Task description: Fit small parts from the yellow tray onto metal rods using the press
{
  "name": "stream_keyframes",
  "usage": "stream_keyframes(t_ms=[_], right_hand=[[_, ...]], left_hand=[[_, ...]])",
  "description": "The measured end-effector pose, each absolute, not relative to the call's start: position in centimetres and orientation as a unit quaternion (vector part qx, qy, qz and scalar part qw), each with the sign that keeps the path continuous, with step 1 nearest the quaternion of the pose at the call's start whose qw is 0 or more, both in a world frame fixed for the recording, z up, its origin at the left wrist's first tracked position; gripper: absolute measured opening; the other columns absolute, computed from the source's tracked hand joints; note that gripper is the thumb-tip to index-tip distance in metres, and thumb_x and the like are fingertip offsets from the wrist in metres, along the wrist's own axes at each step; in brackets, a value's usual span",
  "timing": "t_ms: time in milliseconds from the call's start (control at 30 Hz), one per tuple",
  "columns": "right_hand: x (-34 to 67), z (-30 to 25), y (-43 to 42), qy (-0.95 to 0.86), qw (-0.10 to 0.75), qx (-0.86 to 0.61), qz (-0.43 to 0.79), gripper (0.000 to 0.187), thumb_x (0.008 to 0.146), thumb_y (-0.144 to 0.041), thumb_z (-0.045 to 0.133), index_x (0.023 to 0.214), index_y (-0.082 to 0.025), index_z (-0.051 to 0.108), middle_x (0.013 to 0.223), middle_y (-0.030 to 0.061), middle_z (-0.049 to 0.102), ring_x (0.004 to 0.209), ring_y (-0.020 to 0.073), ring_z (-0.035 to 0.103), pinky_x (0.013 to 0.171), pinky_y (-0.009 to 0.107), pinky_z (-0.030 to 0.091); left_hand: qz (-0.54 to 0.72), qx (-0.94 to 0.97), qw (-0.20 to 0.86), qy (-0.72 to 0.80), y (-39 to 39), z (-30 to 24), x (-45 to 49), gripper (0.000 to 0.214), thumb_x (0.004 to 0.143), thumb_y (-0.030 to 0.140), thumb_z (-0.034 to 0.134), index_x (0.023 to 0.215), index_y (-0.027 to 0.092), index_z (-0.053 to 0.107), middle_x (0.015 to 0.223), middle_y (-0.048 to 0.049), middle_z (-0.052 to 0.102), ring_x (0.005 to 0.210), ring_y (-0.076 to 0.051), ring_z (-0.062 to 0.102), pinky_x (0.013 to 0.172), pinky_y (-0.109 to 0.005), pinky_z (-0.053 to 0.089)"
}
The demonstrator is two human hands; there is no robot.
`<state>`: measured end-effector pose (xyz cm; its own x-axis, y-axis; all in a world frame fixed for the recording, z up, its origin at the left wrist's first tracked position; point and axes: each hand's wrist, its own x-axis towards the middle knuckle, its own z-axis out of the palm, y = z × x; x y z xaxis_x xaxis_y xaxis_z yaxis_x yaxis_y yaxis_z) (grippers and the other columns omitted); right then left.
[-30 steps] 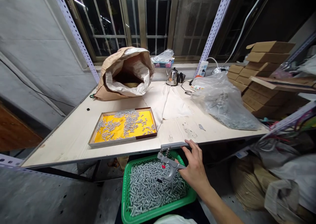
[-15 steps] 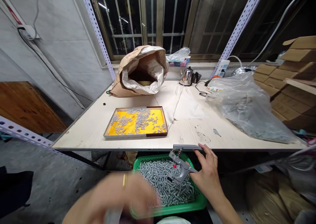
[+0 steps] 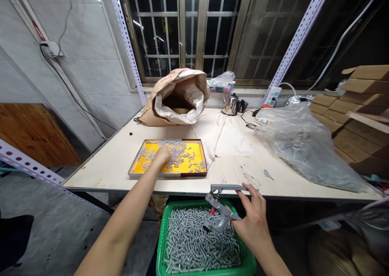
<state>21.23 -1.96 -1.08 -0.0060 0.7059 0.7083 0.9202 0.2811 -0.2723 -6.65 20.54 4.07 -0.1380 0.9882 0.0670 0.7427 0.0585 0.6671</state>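
My left hand [image 3: 165, 152] reaches into a shallow tray [image 3: 204, 162] and rests among small silvery screws [image 3: 174, 150] on its yellow bottom. It looks closed, with the fingertips hidden beneath it. My right hand [image 3: 253, 211] grips a grey metal hand tool [image 3: 223, 215] that has a long flat lever on top, a coil spring and a small red part. The fingers lie on the lever while the thumb presses the lower handle. Below the tool sits a green plastic basket [image 3: 162, 243] full of grey threaded screws [image 3: 197, 239], at the table's front edge.
Behind the tray an open paper sack [image 3: 152, 110] lies on the table [image 3: 103, 162]. A metal kettle [image 3: 231, 105] stands near the window. On the right are a clear plastic bag [image 3: 306, 134] and stacked cardboard boxes [image 3: 361, 118]. Metal posts rise at both table sides.
My left hand has moved from above the basket, where it was blurred, forward into the tray. My right hand keeps the tool over the basket. The view has tilted slightly up.
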Motion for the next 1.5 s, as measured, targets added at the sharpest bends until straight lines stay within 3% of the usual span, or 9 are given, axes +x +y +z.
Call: stream_keyframes(t_ms=[100,233,300,400,500,733,967,1267,1500], right_hand=[[21.4,-0.8,-1.2,-0.698,0.371,-0.596,-0.14,0.04,0.079,-0.033,0.057,0.115,-0.017,0.051,0.131,0.0178,0.044,0.128,0.0356,0.037,0.099,0.06,0.038],[21.1,-0.2,0.5,-0.702,0.332,-0.613,-0.146,0.046,0.077,-0.029,0.056,0.12,-0.015,0.048,0.136,0.019,0.041,0.134,0.0363,0.03,0.106,0.064,0.027],[20.6,0.0,1.2,-0.711,0.317,-0.611,-0.143,0.048,0.074,-0.025,0.056,0.12,-0.013,0.048,0.138,0.02,0.039,0.136,0.036,0.027,0.108,0.064,0.022],[19.7,0.1,1.7,-0.723,0.306,-0.606,-0.131,0.051,0.072,-0.021,0.056,0.121,-0.01,0.048,0.14,0.0208,0.038,0.137,0.0354,0.025,0.11,0.064,0.019],[18.9,0.0,1.5,-0.731,0.296,-0.603,-0.121,0.053,0.07,-0.018,0.054,0.121,-0.01,0.047,0.14,0.0207,0.038,0.138,0.0345,0.025,0.11,0.063,0.019],[18.4,-0.6,0.6,-0.733,0.287,-0.608,-0.102,0.051,0.068,-0.014,0.052,0.119,-0.011,0.048,0.141,0.019,0.039,0.138,0.0334,0.025,0.112,0.062,0.014],[18.3,-0.7,0.3,-0.734,0.269,-0.617,-0.09,0.052,0.068,-0.014,0.052,0.119,-0.01,0.048,0.144,0.0184,0.037,0.14,0.0311,0.02,0.114,0.06,0.01],[17.9,-1.1,0.1,-0.733,0.276,-0.612,-0.111,0.053,0.07,-0.015,0.052,0.122,-0.009,0.045,0.147,0.0188,0.032,0.142,0.0296,0.014,0.114,0.06,0.007],[17.7,-1.2,-0.3,-0.736,0.273,-0.61,-0.109,0.057,0.069,-0.014,0.051,0.125,-0.008,0.041,0.149,0.02,0.027,0.143,0.0301,0.009,0.113,0.062,0.005]], left_hand=[[0.321,0.603,0.227,0.694,17.8,4.6,-6.6,0.007,0.071,0.007,0.058,0.074,0.012,0.063,0.076,-0.0143,0.068,0.087,-0.03,0.064,0.074,-0.035,0.045],[0.352,0.592,0.355,0.632,10.0,3.7,-4.8,0.011,0.079,0.021,0.056,0.082,0.015,0.064,0.071,-0.0055,0.068,0.067,-0.018,0.064,0.065,-0.027,0.049],[0.425,0.491,0.531,0.544,6.0,2.6,-3.3,0.016,0.071,0.029,0.068,0.077,0.015,0.064,0.072,-0.0052,0.069,0.063,-0.016,0.064,0.061,-0.025,0.048],[0.506,0.324,0.638,0.481,2.2,1.0,-1.0,0.035,0.053,0.028,0.083,0.078,0.014,0.063,0.072,-0.0059,0.072,0.066,-0.014,0.066,0.062,-0.022,0.047],[0.551,0.225,0.645,0.479,1.1,0.1,0.3,0.048,0.045,0.021,0.088,0.084,0.014,0.061,0.07,-0.0057,0.073,0.066,-0.014,0.067,0.062,-0.02,0.046],[0.54,0.165,0.647,0.512,0.3,-0.6,0.8,0.053,0.043,0.016,0.088,0.087,0.014,0.057,0.065,-0.0033,0.073,0.056,-0.012,0.065,0.056,-0.02,0.044],[0.494,0.329,0.6,0.537,-0.3,-0.6,0.0,0.054,0.054,0.026,0.083,0.097,0.015,0.052,0.065,-0.0032,0.073,0.065,-0.016,0.067,0.069,-0.025,0.047],[0.362,0.515,0.505,0.59,0.1,0.3,-1.2,0.053,0.066,0.029,0.07,0.113,0.013,0.051,0.068,-0.0027,0.073,0.071,-0.022,0.067,0.072,-0.03,0.046],[0.316,0.568,0.471,0.596,0.0,1.0,-1.2,0.06,0.066,0.024,0.067,0.122,0.01,0.05,0.072,-0.0045,0.074,0.077,-0.024,0.068,0.079,-0.033,0.046]])
